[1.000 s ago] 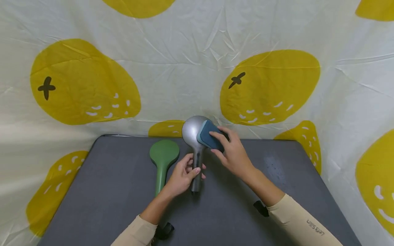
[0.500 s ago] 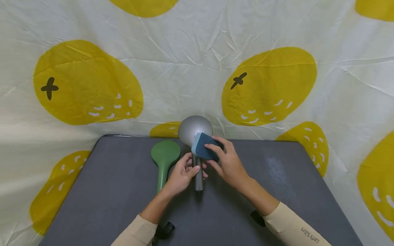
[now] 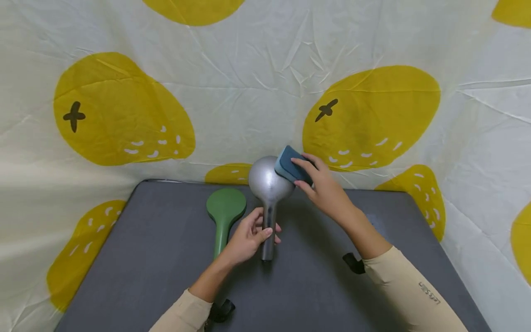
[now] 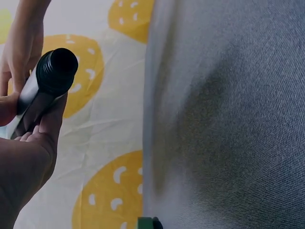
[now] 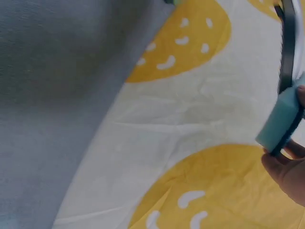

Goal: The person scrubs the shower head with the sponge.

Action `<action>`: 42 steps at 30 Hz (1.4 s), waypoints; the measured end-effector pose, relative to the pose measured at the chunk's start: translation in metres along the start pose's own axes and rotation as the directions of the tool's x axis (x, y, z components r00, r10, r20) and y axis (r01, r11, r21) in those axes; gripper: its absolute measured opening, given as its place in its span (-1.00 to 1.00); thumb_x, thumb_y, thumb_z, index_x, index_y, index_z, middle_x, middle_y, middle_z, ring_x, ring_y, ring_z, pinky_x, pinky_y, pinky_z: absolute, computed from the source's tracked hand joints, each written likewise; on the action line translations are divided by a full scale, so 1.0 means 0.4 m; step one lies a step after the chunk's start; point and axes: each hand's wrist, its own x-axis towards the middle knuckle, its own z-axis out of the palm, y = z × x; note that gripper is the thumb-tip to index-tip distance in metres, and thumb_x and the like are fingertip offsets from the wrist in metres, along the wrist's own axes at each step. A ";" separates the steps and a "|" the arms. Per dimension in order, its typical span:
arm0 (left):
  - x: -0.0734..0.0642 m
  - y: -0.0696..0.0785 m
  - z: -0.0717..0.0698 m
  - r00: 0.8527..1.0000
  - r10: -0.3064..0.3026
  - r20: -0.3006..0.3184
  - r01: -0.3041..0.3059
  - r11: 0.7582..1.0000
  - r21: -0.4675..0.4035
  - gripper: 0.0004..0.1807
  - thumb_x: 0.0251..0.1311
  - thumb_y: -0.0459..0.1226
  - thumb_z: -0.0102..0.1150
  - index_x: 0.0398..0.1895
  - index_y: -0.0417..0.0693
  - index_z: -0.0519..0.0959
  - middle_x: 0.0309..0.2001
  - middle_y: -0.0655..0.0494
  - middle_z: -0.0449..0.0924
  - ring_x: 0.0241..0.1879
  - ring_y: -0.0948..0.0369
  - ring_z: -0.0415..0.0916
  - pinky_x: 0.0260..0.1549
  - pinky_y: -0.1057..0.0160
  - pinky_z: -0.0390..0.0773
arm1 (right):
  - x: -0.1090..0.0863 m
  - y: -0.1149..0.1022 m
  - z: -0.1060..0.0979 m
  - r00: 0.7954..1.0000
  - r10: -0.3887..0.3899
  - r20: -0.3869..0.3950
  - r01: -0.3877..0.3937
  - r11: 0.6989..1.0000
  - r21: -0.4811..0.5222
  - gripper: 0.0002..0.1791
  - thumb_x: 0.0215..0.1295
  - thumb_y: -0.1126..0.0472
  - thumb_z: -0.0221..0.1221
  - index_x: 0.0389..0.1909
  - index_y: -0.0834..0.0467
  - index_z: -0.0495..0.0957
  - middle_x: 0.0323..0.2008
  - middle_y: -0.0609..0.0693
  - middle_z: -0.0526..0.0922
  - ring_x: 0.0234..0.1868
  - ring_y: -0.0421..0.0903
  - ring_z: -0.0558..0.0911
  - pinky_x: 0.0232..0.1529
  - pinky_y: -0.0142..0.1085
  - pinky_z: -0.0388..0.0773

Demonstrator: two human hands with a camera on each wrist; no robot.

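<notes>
A silver shower head (image 3: 265, 180) with a dark grey handle is held upright over the table, its round back toward me. My left hand (image 3: 245, 237) grips the handle; the handle's threaded lower end (image 4: 57, 71) shows in the left wrist view. With thumb and fingers my right hand (image 3: 325, 184) pinches a two-tone blue sponge (image 3: 295, 167). The sponge's lighter side lies against the upper right of the round head. In the right wrist view the sponge (image 5: 282, 119) overlaps the shower head's rim (image 5: 288, 47), with fingertips along its darker side.
On the dark grey table (image 3: 157, 249), a green shower head (image 3: 226, 207) lies just left of the silver one, its handle partly behind my left forearm. A white cloth (image 3: 249, 115) printed with yellow lemons hangs behind the table and around its sides.
The sponge went down across the neck of the silver shower head, then back up to the upper right of its round part. My left hand keeps its hold on the handle.
</notes>
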 end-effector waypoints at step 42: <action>0.021 0.001 0.033 0.931 -0.284 -0.227 0.215 0.934 -0.285 -0.62 0.40 -0.38 0.07 0.09 -0.17 0.11 -0.49 0.09 0.40 -0.69 0.27 0.34 -0.66 0.34 0.52 | -0.076 -0.010 0.119 0.948 -0.201 -0.248 0.226 0.971 0.077 -0.27 0.09 0.38 0.52 0.29 0.15 0.43 0.37 0.34 0.30 0.34 0.29 0.44 0.17 0.16 0.60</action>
